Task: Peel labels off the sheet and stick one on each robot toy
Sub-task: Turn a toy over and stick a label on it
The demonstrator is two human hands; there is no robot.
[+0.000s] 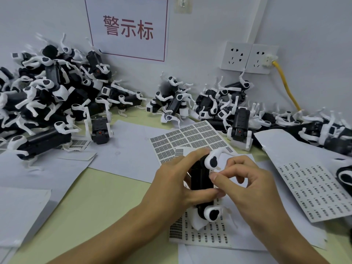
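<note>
**Toy in hand, over the label sheets**

You hold one robot toy (202, 180) just above the bench (91, 202), lengthwise, its black body up and white legs at both ends. Your left hand (177, 183) wraps the body, fingers curled over the far end and thumb pressing the near side. Your right hand (245, 180) meets the toy's right side with thumb and forefinger pinched together at the body; whether a label sits between them is too small to tell. Under the toy lies a label sheet (192, 138), partly peeled, with another sheet (312, 189) to the right. Heaps of toys (49, 96) line the wall, left and right (228, 103). A red-lettered sign (127, 27) hangs above.
</note>
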